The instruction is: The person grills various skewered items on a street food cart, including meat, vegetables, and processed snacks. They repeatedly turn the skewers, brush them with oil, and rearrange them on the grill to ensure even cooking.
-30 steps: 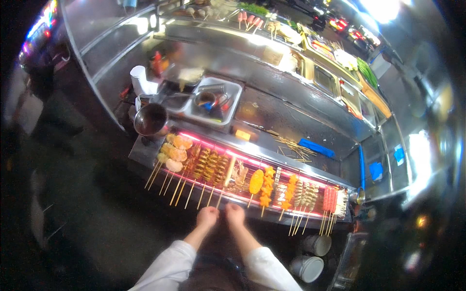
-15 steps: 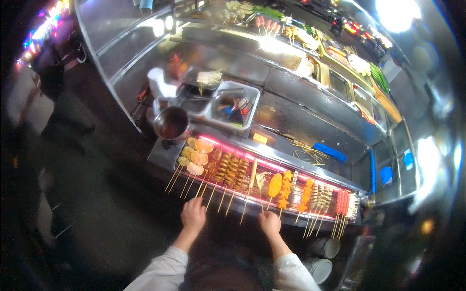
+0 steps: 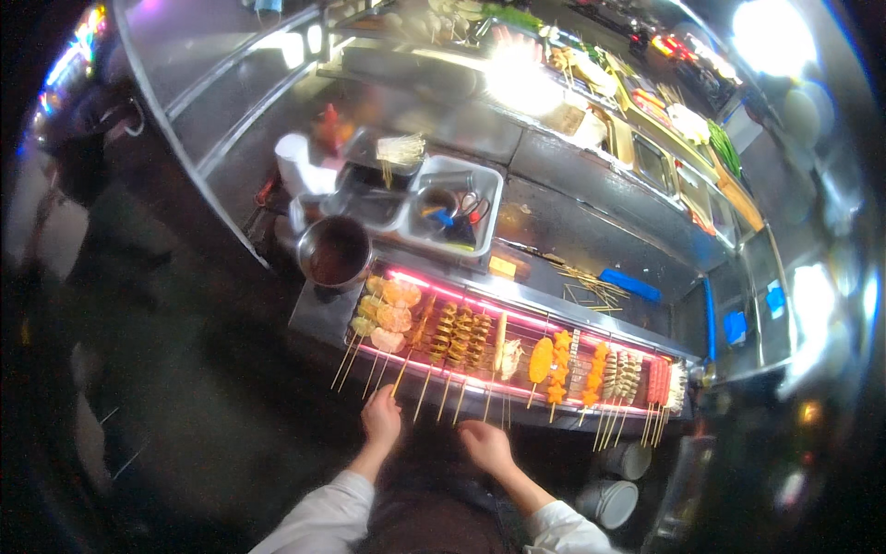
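Bare hands (image 3: 382,421) sit by slim sticks (image 3: 424,395) — bearing ridged spirals (image 3: 445,325), orange stars (image 3: 559,366).

A grill (image 3: 591,319) runs left to right ahead of my left fingers (image 3: 382,401) and right fingers (image 3: 471,433), skewers (image 3: 459,337) lying across it. Ahead and left of my left fingers stands a pot (image 3: 311,244); a tray (image 3: 496,212) sits beyond the grill. Two tubs (image 3: 616,504) are to their right.

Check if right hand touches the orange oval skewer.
Apart. Head view: the right hand sits below and left of the orange oval skewer, with a visible gap to its stick's lower end.
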A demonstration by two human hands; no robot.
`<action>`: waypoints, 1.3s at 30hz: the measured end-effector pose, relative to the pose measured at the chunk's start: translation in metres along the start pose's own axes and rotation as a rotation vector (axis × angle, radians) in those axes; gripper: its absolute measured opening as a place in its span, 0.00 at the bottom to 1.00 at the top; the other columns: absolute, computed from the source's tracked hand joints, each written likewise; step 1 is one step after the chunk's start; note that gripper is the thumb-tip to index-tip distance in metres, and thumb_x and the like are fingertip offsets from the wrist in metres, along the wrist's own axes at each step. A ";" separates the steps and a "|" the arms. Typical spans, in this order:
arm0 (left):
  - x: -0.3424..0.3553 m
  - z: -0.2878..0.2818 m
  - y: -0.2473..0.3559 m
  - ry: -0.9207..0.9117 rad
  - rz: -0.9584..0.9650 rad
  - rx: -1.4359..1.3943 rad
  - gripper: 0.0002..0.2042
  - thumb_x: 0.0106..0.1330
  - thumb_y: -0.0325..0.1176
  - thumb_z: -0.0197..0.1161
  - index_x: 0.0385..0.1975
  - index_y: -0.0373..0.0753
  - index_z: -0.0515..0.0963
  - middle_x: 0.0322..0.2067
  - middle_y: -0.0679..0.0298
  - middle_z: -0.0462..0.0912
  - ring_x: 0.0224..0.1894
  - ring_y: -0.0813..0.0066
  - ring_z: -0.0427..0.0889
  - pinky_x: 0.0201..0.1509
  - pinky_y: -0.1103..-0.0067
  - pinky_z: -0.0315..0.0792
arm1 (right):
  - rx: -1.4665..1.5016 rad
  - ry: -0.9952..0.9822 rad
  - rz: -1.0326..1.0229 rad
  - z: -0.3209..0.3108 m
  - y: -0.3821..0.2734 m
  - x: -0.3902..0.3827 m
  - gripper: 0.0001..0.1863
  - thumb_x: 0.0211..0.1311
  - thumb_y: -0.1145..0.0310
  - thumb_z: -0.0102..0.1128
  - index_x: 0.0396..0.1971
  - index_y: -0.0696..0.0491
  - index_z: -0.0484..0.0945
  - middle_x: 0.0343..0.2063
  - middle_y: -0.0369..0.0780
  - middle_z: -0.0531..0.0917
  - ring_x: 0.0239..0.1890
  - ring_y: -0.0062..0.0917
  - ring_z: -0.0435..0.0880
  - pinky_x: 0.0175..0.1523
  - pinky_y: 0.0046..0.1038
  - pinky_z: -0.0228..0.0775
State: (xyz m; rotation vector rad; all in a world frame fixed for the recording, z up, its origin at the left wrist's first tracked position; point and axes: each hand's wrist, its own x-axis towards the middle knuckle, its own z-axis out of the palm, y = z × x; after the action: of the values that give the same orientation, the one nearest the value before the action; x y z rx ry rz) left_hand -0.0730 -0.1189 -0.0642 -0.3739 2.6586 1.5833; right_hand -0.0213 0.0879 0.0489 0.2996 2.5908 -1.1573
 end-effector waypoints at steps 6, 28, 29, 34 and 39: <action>0.009 -0.022 0.017 -0.119 0.240 0.273 0.16 0.58 0.30 0.58 0.47 0.38 0.71 0.38 0.52 0.76 0.39 0.49 0.76 0.41 0.61 0.71 | -0.043 -0.105 -0.007 0.028 -0.008 0.014 0.14 0.59 0.65 0.57 0.42 0.55 0.80 0.38 0.46 0.83 0.42 0.34 0.83 0.47 0.30 0.73; 0.088 -0.024 -0.081 -0.458 -0.239 -0.079 0.12 0.64 0.38 0.51 0.36 0.38 0.78 0.26 0.53 0.80 0.36 0.54 0.81 0.41 0.65 0.72 | -0.102 0.064 -0.051 -0.100 -0.094 0.172 0.10 0.60 0.74 0.56 0.41 0.60 0.79 0.31 0.39 0.84 0.34 0.18 0.81 0.41 0.20 0.74; 0.084 -0.047 -0.035 -0.450 -0.062 0.234 0.13 0.61 0.39 0.55 0.41 0.38 0.77 0.31 0.53 0.80 0.39 0.51 0.79 0.43 0.63 0.72 | -0.091 0.158 -0.105 -0.104 -0.075 0.199 0.10 0.59 0.74 0.57 0.40 0.59 0.79 0.31 0.39 0.84 0.33 0.18 0.81 0.41 0.21 0.73; 0.085 -0.119 0.007 -0.045 0.273 0.285 0.15 0.59 0.35 0.58 0.44 0.36 0.75 0.42 0.52 0.77 0.46 0.50 0.76 0.49 0.64 0.71 | -0.381 0.459 -0.344 -0.110 -0.042 0.360 0.15 0.53 0.69 0.61 0.42 0.54 0.79 0.33 0.44 0.83 0.37 0.32 0.83 0.44 0.29 0.73; 0.103 -0.098 -0.066 -0.288 -0.301 -0.192 0.11 0.66 0.31 0.50 0.44 0.36 0.75 0.26 0.59 0.78 0.27 0.67 0.78 0.32 0.73 0.73 | -0.584 0.167 -0.328 -0.060 -0.114 0.438 0.17 0.51 0.67 0.61 0.43 0.51 0.79 0.37 0.46 0.81 0.41 0.38 0.81 0.46 0.34 0.72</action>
State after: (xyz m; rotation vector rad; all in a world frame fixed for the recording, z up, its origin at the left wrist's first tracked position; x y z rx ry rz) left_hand -0.1485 -0.2545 -0.0887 -0.4841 2.1340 1.6535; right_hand -0.4763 0.0897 0.0166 -0.1699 3.0552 -0.4176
